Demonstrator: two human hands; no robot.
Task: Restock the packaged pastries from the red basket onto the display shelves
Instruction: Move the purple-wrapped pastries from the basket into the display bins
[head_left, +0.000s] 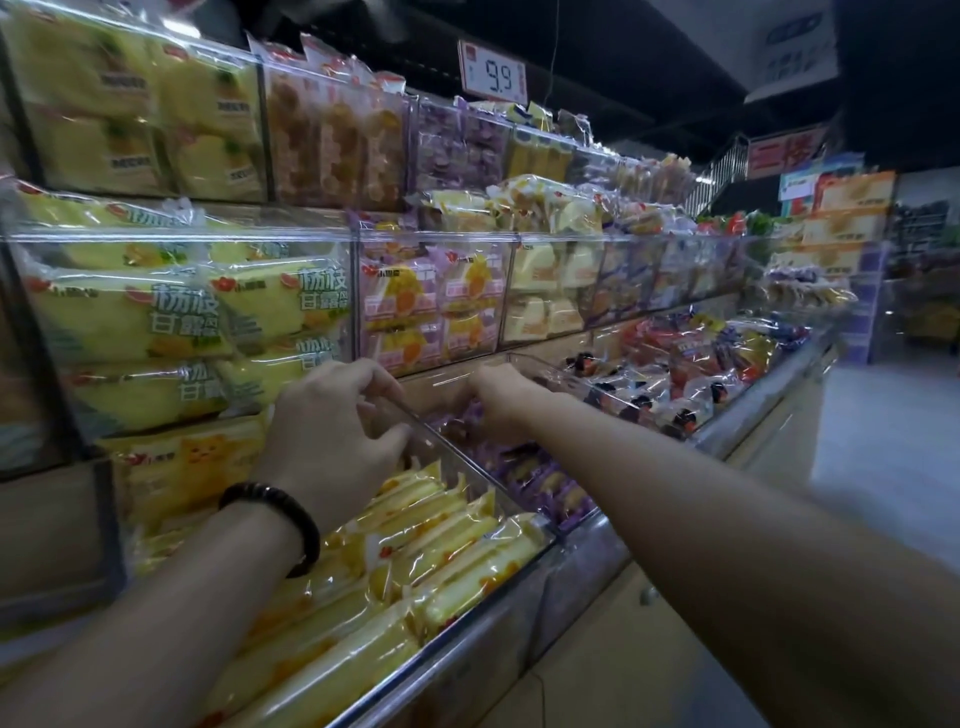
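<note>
Progress: we judge the restock to be midway. The red basket is out of frame, so we cannot tell how much stock is left.

Left hand (332, 421): fingers and thumb curl round the top edge of the clear divider (457, 457).

Right hand (498, 400): reaches down among the purple packaged pastries (540, 483) on the lowest shelf (613, 551) (fingers hidden; grip unknown).

That compartment sits low, with room behind. The yellow rolls (415, 561) beside it look full, and the upper bins (182, 236) are packed.
</note>
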